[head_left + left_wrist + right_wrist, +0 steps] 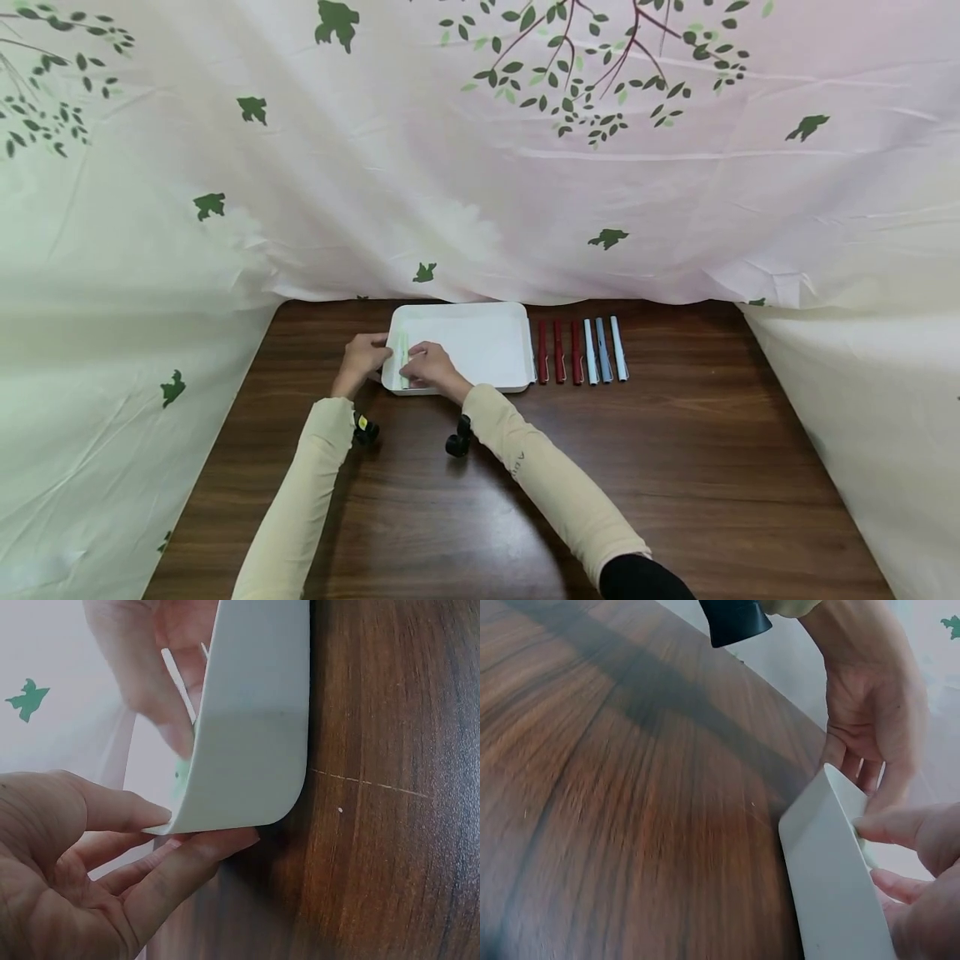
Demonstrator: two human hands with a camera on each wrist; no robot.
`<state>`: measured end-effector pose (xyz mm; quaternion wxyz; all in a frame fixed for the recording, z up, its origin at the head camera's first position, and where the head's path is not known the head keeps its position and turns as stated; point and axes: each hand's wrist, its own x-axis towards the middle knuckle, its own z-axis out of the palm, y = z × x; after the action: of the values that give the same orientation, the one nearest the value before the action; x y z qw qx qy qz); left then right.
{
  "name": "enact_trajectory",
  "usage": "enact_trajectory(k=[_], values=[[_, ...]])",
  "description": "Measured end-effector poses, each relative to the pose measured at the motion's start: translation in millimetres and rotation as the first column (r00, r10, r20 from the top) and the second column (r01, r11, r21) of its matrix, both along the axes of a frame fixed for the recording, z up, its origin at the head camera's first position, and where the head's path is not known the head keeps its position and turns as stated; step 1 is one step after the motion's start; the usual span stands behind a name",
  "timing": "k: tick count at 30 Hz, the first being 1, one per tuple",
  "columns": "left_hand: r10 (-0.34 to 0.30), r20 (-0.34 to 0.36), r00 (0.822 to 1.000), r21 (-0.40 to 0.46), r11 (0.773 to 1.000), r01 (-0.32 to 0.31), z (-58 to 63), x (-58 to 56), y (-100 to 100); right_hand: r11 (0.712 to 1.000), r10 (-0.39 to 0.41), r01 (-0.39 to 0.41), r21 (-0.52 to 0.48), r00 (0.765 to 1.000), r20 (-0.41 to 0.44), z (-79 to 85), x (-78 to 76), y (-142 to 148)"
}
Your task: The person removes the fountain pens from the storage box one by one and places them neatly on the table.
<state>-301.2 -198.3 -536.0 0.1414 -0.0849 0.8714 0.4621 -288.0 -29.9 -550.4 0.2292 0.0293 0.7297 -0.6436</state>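
Observation:
A white tray (487,346) sits near the back edge of the table. My left hand (363,362) grips its left rim; in the left wrist view, the fingers of the left hand (97,862) pinch the tray's wall (247,742) from both sides. Inside, along the left end, lies a slim light green pen (403,340), possibly more than one. Reaching over the front rim, my right hand (433,367) pinches the lower part of the green pen. The right wrist view has the right hand (922,877) mostly behind the tray's side wall, which hides most of the pen.
Right of the tray stand in a row several pens: dark red pens (558,352), a pale blue pen (591,352), a bluer pen (603,352) and another pale one (618,350). A thin pale object (533,358) lies against the tray's right side. Patterned cloth (480,208) hangs behind the table.

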Motion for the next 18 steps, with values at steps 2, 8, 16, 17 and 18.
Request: enact_trajectory(k=[2, 8, 16, 17, 18], values=[[0.001, 0.008, 1.000, 0.005, 1.000, -0.001, 0.3, -0.3, 0, 1.000, 0.007, -0.006, 0.017, 1.000, -0.012, 0.4, -0.4, 4], [0.020, 0.023, 1.000, 0.050, 0.999, -0.021, 1.0, 0.3, -5, 0.999, 0.023, -0.019, 0.043, 0.996, -0.090, 4.8, -2.5, 25], [0.028, 0.057, 0.998, 0.071, 0.997, -0.032, 3.0, -0.5, -5, 0.998, 0.035, -0.028, 0.049, 0.988, -0.150, 22.1, -11.1, 79], [0.026, 0.058, 0.998, 0.074, 0.997, -0.031, 2.9, -1.0, -5, 0.998, 0.032, -0.024, 0.051, 0.988, -0.150, 24.2, -12.2, 85], [0.022, 0.058, 0.998, 0.079, 0.997, -0.027, 2.9, -1.6, -4, 0.998, 0.025, -0.018, 0.054, 0.988, -0.150, 25.6, -13.5, 92]])
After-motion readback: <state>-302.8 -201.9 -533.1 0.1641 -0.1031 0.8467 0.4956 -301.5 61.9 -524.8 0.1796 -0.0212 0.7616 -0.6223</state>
